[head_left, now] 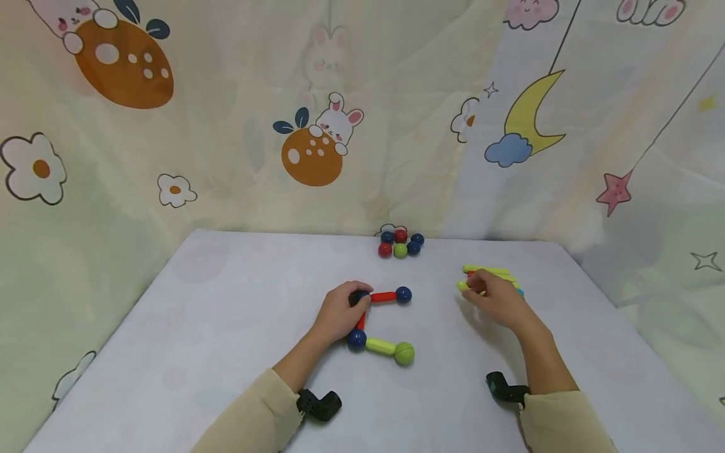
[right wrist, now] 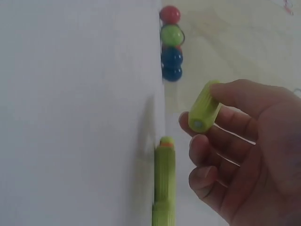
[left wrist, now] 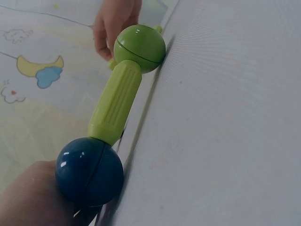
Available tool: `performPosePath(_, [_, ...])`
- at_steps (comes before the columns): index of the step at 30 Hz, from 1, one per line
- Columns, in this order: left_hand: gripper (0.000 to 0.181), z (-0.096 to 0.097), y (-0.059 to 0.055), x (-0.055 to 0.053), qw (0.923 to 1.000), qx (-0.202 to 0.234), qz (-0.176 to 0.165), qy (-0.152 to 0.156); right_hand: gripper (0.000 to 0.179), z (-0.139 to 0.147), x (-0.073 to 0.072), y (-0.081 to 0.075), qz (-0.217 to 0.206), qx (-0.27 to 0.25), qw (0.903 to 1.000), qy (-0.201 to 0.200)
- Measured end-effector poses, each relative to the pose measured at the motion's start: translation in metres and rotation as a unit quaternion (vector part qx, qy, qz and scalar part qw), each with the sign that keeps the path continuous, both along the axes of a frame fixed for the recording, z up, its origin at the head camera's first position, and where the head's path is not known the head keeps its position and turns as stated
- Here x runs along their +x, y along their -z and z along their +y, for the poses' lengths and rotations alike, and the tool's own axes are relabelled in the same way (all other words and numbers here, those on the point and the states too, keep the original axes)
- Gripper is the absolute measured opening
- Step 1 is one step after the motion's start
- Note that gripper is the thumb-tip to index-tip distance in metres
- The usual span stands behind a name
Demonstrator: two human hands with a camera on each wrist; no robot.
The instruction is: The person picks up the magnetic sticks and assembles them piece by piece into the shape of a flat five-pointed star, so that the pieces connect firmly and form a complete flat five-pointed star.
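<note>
My left hand grips a dark blue ball at the far corner of a stick-and-ball structure, partly covering it. From there a red rod runs to another blue ball. A second red rod leads to the near blue ball, which joins a yellow-green rod ending in a green ball. Thumb and forefinger of my right hand pinch a single yellow-green rod, raised off the table, beside a group of rods.
Several red, blue and green balls sit together at the table's back edge. The white table meets a printed cloth backdrop. Each wrist wears a black camera, one beside the left sleeve, one beside the right.
</note>
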State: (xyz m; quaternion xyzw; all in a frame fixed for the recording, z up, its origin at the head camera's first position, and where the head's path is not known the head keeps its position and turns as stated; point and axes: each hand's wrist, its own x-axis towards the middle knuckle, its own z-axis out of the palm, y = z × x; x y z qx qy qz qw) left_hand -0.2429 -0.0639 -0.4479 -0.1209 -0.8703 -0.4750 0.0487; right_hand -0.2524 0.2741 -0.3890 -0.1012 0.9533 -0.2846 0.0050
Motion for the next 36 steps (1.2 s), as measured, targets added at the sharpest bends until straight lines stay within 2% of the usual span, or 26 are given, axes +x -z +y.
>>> performPosePath(9, [0.024, 0.003, 0.003, 0.002, 1.0000, 0.003, 0.000, 0.005, 0.027, -0.036, -0.005, 0.002, -0.062, -0.009, 0.9980, -0.007])
performPosePath(16, [0.024, 0.004, 0.005, 0.001, 1.0000, 0.001, 0.003, 0.007, 0.023, -0.054, -0.005, 0.005, -0.090, 0.003, 0.9955, -0.031])
performPosePath(24, [0.024, 0.003, 0.008, 0.003, 1.0000, 0.008, 0.000, 0.004, 0.016, -0.065, -0.006, 0.013, -0.091, 0.019, 0.9944, -0.050])
performPosePath(32, [0.024, -0.001, 0.002, -0.001, 0.9999, 0.011, -0.007, -0.004, 0.016, -0.075, -0.009, 0.008, -0.079, 0.028, 0.9943, -0.066])
performPosePath(36, [0.022, -0.002, 0.004, -0.002, 1.0000, 0.008, -0.004, 0.000, 0.016, -0.078, -0.009, 0.010, -0.079, 0.027, 0.9946, -0.063])
